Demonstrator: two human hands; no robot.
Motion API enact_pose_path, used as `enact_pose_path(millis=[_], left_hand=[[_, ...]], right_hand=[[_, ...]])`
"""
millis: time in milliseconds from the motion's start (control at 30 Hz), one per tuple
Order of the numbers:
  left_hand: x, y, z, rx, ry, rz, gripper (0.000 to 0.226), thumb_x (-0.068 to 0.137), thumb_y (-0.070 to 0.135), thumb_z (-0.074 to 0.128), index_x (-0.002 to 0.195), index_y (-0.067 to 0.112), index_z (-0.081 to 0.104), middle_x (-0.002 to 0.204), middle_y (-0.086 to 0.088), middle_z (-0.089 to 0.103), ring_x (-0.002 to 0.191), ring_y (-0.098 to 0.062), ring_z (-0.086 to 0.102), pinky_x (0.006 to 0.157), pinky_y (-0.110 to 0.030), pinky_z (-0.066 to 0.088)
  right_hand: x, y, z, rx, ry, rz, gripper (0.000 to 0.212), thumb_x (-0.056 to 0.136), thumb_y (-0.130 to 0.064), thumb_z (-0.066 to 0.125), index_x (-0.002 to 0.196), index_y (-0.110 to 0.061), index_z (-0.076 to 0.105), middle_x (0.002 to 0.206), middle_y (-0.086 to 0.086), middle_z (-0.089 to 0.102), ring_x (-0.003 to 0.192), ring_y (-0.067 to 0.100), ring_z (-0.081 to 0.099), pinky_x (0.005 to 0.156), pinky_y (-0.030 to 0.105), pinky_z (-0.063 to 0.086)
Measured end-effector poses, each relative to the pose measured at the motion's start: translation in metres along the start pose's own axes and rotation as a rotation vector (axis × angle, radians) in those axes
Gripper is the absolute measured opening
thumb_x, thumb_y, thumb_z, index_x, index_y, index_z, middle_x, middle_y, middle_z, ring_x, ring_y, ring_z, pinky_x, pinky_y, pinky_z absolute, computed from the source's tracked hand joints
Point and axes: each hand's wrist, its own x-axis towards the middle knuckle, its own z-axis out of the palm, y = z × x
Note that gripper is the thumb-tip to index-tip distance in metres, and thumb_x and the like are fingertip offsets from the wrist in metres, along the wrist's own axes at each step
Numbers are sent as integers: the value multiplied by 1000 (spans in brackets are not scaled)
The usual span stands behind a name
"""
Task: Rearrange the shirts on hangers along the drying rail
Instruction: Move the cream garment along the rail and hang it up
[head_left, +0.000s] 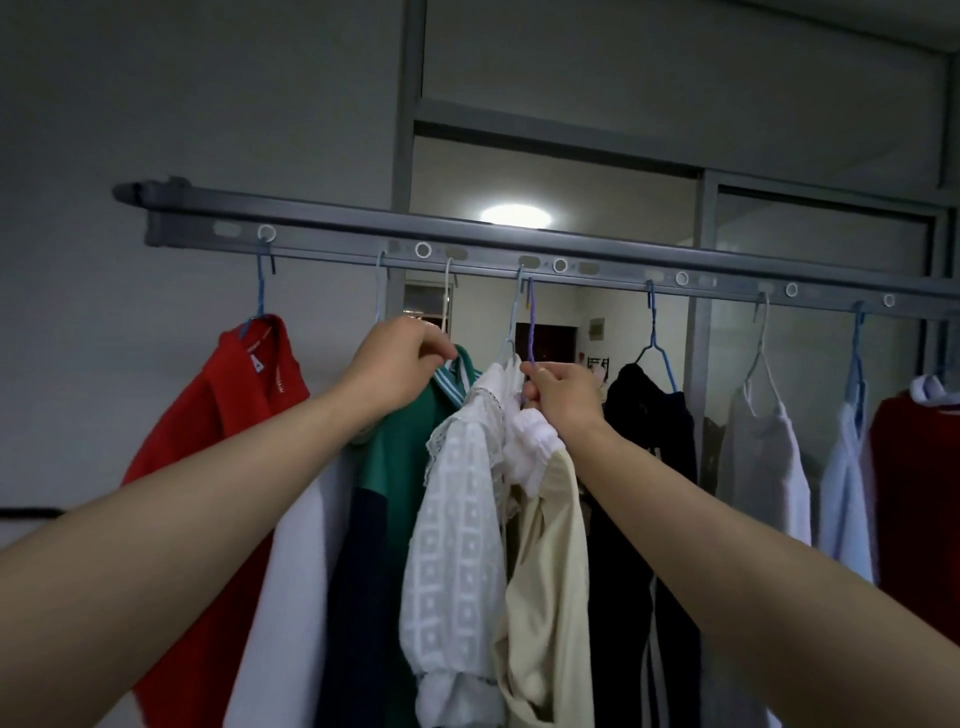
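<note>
While the left hand (402, 358) pinches the green shirt (410, 467) collar under the rail (613, 254), the right hand (563, 392) grips the purple hanger (531, 332) just beside it.

Shirts (457, 519) hang side by side under the rail (519, 249).

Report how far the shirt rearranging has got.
Done: the black shirt and those right of it hang evenly spaced along the rail. In hand: left hand at the green shirt, right hand gripping the purple hanger. Left: spreading the bunched middle.
</note>
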Motion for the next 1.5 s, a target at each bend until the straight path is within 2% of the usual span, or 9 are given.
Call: enact_pose_path(millis=[367, 500, 700, 800, 933, 1067, 1167, 1267, 1500], left_hand=[[-7, 69, 22, -161, -137, 81, 17, 89, 12, 60, 99, 17, 73, 102, 2, 71, 95, -10, 63, 89, -24, 48], [-4, 103, 58, -194, -182, 120, 22, 88, 10, 61, 107, 13, 70, 108, -1, 70, 100, -14, 63, 83, -22, 46], [0, 153, 117, -176, -168, 91, 51, 84, 10, 63, 134, 12, 50, 131, -12, 55, 117, -25, 55, 99, -31, 41], [0, 176, 140, -228, -229, 62, 46, 89, 15, 59, 134, 12, 51, 136, -11, 53, 124, -26, 51, 104, -33, 38], [-6, 221, 170, -516, -399, 122, 26, 96, 15, 48, 98, 8, 73, 92, -9, 73, 82, -4, 65, 82, -26, 47], [-18, 277, 194, -690, -515, 169, 37, 98, 9, 35, 79, 0, 65, 54, -5, 51, 37, -3, 43, 54, -20, 40], [-27, 321, 212, -876, -600, 86, 32, 100, 10, 29, 88, -3, 56, 48, -4, 37, 28, -2, 29, 40, -18, 33], [-31, 354, 228, -1016, -641, 40, 30, 100, 8, 31, 91, -3, 57, 32, 9, 35, 26, -2, 28, 48, -22, 33], [-43, 412, 257, -1242, -837, 66, 37, 99, 18, 42, 64, 6, 49, 36, 7, 31, 32, -7, 26, 43, -22, 17]], right_hand=[[-45, -1, -62, 56, -39, -8, 28, 96, -10, 50, 108, 14, 59, 54, 3, 45, 46, 13, 38, 52, 25, 37], [-62, -7, -111, 89, -97, 12, 20, 96, -6, 49, 97, 8, 63, 47, 0, 40, 41, 11, 32, 39, 19, 31], [-81, -16, -192, 159, -254, 64, 11, 92, -1, 53, 97, -1, 64, 43, -9, 33, 37, 4, 28, 35, 15, 23], [-94, -23, -228, 136, -260, 83, 21, 94, 1, 47, 109, 3, 62, 43, -9, 33, 35, 3, 28, 35, 13, 23], [-111, -30, -281, 37, -296, 118, 32, 97, -2, 42, 126, 5, 52, 45, -8, 32, 34, 2, 27, 39, 15, 19], [-129, -35, -337, -79, -305, 121, 28, 98, -3, 39, 118, -5, 59, 47, -8, 34, 35, 5, 29, 43, 17, 22], [-141, -40, -373, -79, -239, 139, 26, 97, -3, 39, 109, -9, 61, 47, -6, 35, 35, 6, 30, 42, 17, 26], [-149, -46, -402, -166, -197, 135, 25, 97, -2, 39, 113, -4, 58, 46, -5, 36, 34, 6, 32, 42, 17, 28], [-178, -51, -459, -476, -94, 162, 31, 93, 0, 50, 124, -1, 56, 51, -6, 40, 44, 8, 37, 52, 20, 34]])
